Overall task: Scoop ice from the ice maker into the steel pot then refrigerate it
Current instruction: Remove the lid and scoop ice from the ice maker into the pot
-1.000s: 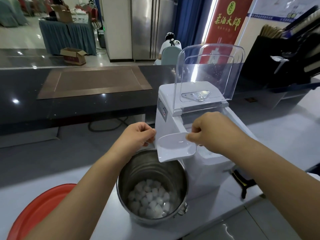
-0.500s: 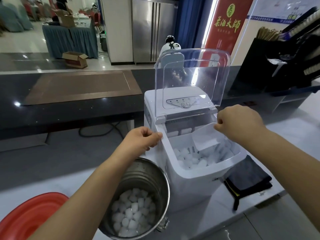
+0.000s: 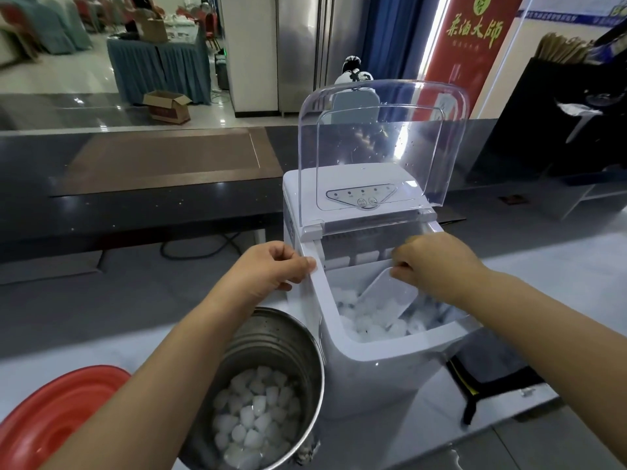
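Moved since a second ago: clear plastic scoop (image 3: 386, 296), then level above the pot, now tipped down in the bin of the white countertop ice maker (image 3: 373, 368), centre of frame, its lip among loose ice pieces (image 3: 359, 322).
Right hand (image 3: 432, 266): fingers (image 3: 402, 266) curled round the scoop's handle end.
Left hand (image 3: 271, 271): unchanged, thumb and fingers pinching the maker's left rim.
Round steel pot (image 3: 295, 337): lower centre on the pale counter (image 3: 576, 273), just beside the maker's left wall, white ice cubes (image 3: 254, 422) covering its bottom.
Hinged clear lid (image 3: 383, 140): upright.
Progress, judged: scooping part-way; pot well short of full, more loads probably due; refrigeration not begun. Tall steel cabinet (image 3: 298, 45), likely the refrigerator, stands far off, upper centre.
Not legible: whether the scoop holds ice yet; its handle, hidden by the hand; the pot's near rim, covered by the left forearm.
Red round basin (image 3: 51, 418): lower left, cropped.
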Action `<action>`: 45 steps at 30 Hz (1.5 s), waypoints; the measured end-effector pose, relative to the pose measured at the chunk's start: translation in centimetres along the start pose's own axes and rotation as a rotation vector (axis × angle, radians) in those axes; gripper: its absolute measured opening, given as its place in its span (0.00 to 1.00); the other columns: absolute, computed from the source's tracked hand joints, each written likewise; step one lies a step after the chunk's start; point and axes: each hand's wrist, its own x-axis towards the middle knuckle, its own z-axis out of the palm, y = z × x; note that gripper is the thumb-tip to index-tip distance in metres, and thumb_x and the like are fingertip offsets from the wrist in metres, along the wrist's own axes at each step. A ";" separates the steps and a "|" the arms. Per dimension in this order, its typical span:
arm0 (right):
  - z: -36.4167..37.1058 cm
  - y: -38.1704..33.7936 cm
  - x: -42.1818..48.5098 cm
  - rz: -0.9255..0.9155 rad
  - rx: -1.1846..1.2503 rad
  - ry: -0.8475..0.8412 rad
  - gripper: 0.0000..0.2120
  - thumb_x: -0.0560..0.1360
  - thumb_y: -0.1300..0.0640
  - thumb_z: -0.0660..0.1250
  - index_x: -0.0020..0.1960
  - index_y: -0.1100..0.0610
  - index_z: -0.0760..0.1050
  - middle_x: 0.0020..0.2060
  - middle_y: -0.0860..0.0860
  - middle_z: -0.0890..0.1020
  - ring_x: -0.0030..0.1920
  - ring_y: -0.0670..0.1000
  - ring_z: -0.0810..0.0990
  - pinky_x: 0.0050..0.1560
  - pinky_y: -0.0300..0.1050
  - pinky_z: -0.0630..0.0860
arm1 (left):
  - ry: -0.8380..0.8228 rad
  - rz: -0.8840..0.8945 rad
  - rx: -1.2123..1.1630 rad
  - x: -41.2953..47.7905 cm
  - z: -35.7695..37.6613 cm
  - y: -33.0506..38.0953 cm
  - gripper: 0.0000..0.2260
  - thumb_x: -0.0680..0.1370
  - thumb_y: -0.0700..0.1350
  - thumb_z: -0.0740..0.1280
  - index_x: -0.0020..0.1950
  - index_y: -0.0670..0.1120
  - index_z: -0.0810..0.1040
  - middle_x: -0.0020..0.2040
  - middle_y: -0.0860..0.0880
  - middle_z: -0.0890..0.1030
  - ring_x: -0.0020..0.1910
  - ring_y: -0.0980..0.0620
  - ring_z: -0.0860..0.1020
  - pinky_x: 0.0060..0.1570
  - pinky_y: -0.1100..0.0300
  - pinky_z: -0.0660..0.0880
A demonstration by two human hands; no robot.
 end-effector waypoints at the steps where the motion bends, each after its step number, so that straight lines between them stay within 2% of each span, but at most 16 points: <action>1: 0.5 -0.2 0.2 -0.012 0.034 -0.023 0.11 0.77 0.49 0.60 0.43 0.53 0.77 0.44 0.51 0.81 0.45 0.54 0.77 0.40 0.42 0.68 | 0.000 -0.003 -0.004 0.0 0.0 -0.1 0.09 0.72 0.47 0.73 0.40 0.44 0.77 0.35 0.49 0.82 0.38 0.54 0.80 0.47 0.55 0.78; 3: 1.5 -0.7 0.6 -0.020 0.118 -0.097 0.10 0.77 0.49 0.62 0.38 0.51 0.73 0.42 0.51 0.81 0.42 0.52 0.75 0.41 0.42 0.68 | -0.001 -0.011 -0.007 0.2 0.0 -0.1 0.09 0.72 0.47 0.73 0.39 0.44 0.77 0.35 0.49 0.82 0.38 0.54 0.80 0.47 0.55 0.78; 7: 2.0 -1.0 1.0 -0.044 0.192 -0.163 0.15 0.76 0.49 0.64 0.33 0.49 0.68 0.35 0.45 0.72 0.39 0.48 0.70 0.40 0.39 0.63 | -0.009 -0.023 -0.008 0.4 0.0 -0.1 0.08 0.71 0.47 0.73 0.39 0.44 0.77 0.35 0.49 0.82 0.37 0.54 0.80 0.48 0.55 0.79; 10: 1.7 -0.8 0.9 -0.026 0.230 -0.190 0.19 0.75 0.50 0.66 0.28 0.47 0.64 0.30 0.44 0.70 0.38 0.47 0.69 0.32 0.35 0.61 | -0.010 -0.025 -0.004 0.4 -0.1 -0.2 0.08 0.71 0.47 0.73 0.39 0.44 0.77 0.35 0.49 0.82 0.37 0.54 0.80 0.48 0.55 0.79; 12: 1.7 -0.7 0.9 -0.007 0.254 -0.208 0.19 0.75 0.51 0.66 0.28 0.47 0.64 0.30 0.43 0.69 0.38 0.47 0.70 0.30 0.31 0.60 | -0.012 -0.026 -0.008 0.4 -0.1 -0.2 0.08 0.72 0.47 0.73 0.38 0.44 0.77 0.34 0.49 0.82 0.37 0.54 0.80 0.48 0.54 0.79; 16: 1.4 -0.3 1.0 0.075 0.302 -0.268 0.17 0.75 0.52 0.67 0.28 0.49 0.67 0.29 0.43 0.72 0.38 0.48 0.72 0.36 0.40 0.66 | -0.008 -0.028 -0.012 0.5 0.0 -0.3 0.09 0.71 0.47 0.73 0.38 0.45 0.77 0.33 0.51 0.82 0.37 0.55 0.80 0.48 0.54 0.79; 18: 1.0 -0.2 1.1 0.105 0.326 -0.287 0.17 0.74 0.53 0.67 0.28 0.50 0.68 0.29 0.44 0.72 0.37 0.49 0.72 0.37 0.40 0.66 | -0.012 -0.027 -0.010 0.5 -0.1 -0.3 0.09 0.71 0.48 0.73 0.38 0.45 0.77 0.33 0.51 0.82 0.37 0.55 0.80 0.48 0.54 0.79; 22: 1.1 -0.8 1.0 0.145 0.429 -0.331 0.15 0.74 0.54 0.67 0.30 0.52 0.71 0.28 0.45 0.74 0.30 0.46 0.72 0.30 0.36 0.67 | -0.011 -0.024 -0.014 0.4 0.0 -0.3 0.09 0.71 0.48 0.73 0.39 0.44 0.77 0.34 0.50 0.82 0.38 0.54 0.80 0.49 0.53 0.79; 26: 1.8 -1.3 1.2 0.158 0.483 -0.349 0.15 0.73 0.55 0.68 0.29 0.52 0.71 0.27 0.47 0.75 0.31 0.48 0.73 0.36 0.42 0.72 | -0.012 -0.026 -0.006 0.3 0.0 -0.2 0.09 0.72 0.48 0.73 0.39 0.44 0.77 0.35 0.50 0.83 0.38 0.53 0.81 0.48 0.54 0.78; 30: 0.8 -1.1 0.8 0.183 0.475 -0.329 0.16 0.74 0.56 0.67 0.29 0.53 0.72 0.27 0.45 0.75 0.27 0.43 0.71 0.27 0.34 0.68 | -0.010 -0.027 -0.005 0.1 0.0 -0.1 0.08 0.72 0.47 0.72 0.38 0.44 0.77 0.34 0.50 0.82 0.38 0.53 0.80 0.47 0.55 0.78; 33: 0.0 -0.5 0.2 0.251 0.529 -0.321 0.16 0.75 0.57 0.67 0.30 0.54 0.72 0.25 0.47 0.75 0.22 0.43 0.73 0.23 0.33 0.68 | -0.010 -0.028 -0.013 -0.1 0.1 -0.1 0.08 0.73 0.47 0.72 0.39 0.44 0.77 0.35 0.50 0.83 0.39 0.52 0.80 0.46 0.56 0.78; 38: -0.6 -0.1 -0.4 0.308 0.553 -0.300 0.15 0.76 0.57 0.67 0.31 0.56 0.73 0.26 0.48 0.76 0.24 0.48 0.78 0.30 0.40 0.75 | 0.001 -0.023 -0.009 -0.2 0.2 0.0 0.08 0.73 0.47 0.71 0.39 0.44 0.77 0.35 0.50 0.83 0.39 0.52 0.80 0.45 0.57 0.78; 41: -1.0 0.0 -0.8 0.340 0.578 -0.291 0.14 0.76 0.56 0.66 0.32 0.58 0.73 0.27 0.49 0.76 0.24 0.48 0.78 0.34 0.44 0.78 | 0.001 -0.017 -0.008 -0.4 0.2 0.1 0.08 0.73 0.47 0.71 0.40 0.43 0.77 0.34 0.51 0.83 0.38 0.53 0.80 0.44 0.58 0.78; 45: -1.5 0.2 -1.4 0.381 0.622 -0.272 0.13 0.76 0.56 0.67 0.33 0.59 0.76 0.27 0.50 0.77 0.22 0.46 0.77 0.32 0.43 0.78 | 0.003 -0.014 -0.023 -0.5 0.3 0.1 0.09 0.74 0.47 0.71 0.40 0.43 0.77 0.35 0.50 0.83 0.39 0.52 0.80 0.45 0.57 0.78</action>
